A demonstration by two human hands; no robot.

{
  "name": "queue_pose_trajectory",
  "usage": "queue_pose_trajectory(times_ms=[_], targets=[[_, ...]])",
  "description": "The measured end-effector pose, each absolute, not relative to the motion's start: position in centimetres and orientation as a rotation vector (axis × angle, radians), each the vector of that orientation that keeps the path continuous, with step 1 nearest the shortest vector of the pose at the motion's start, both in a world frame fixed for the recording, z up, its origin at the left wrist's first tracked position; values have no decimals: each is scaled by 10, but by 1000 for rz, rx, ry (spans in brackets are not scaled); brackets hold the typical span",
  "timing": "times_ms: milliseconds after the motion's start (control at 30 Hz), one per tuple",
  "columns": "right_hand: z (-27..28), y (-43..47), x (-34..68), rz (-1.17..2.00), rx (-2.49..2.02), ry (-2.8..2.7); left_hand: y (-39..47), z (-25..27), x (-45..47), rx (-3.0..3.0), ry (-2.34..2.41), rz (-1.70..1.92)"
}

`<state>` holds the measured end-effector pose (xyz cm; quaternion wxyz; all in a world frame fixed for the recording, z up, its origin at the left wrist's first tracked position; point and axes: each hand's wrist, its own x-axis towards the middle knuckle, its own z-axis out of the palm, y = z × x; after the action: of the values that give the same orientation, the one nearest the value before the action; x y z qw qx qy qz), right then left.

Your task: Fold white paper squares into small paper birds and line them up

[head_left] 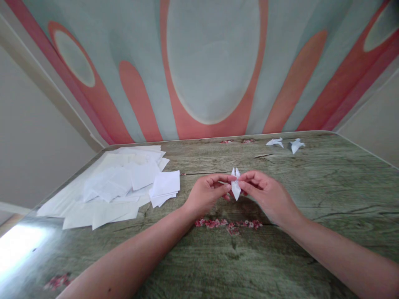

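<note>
A small white folded paper figure (236, 193) is held upright between my two hands, above the middle of the table. Two narrow points stick up at its top, and its lower end tapers to a single point. My left hand (208, 191) pinches its left side between thumb and fingers. From the right, my right hand (264, 190) pinches the same paper near its middle. The fingertips of both hands nearly meet and cover part of the folds.
Loose white paper sheets (106, 182) lie spread over the table's left side, with a small stack of paper squares (166, 186) at their right edge. Two folded paper figures (274, 142) (296, 145) rest at the back right. A patterned wall covering (215, 131) rises behind the wood-grain table (336, 187).
</note>
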<state>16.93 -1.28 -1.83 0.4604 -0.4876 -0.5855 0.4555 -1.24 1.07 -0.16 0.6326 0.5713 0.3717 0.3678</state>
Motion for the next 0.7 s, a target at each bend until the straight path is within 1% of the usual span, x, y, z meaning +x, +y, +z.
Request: queue_pose_trajectory(times_ms=[100, 367, 700], targets=[[-18, -13, 170, 1110, -1191, -1505, 12, -1, -14, 1302, 898, 877], [-11, -16, 170, 1283, -1077, -1439, 14, 4, -19, 1379, 937, 837], [-13, -13, 176, 1407, -1073, -1376, 16, 5, -24, 1322, 803, 741]])
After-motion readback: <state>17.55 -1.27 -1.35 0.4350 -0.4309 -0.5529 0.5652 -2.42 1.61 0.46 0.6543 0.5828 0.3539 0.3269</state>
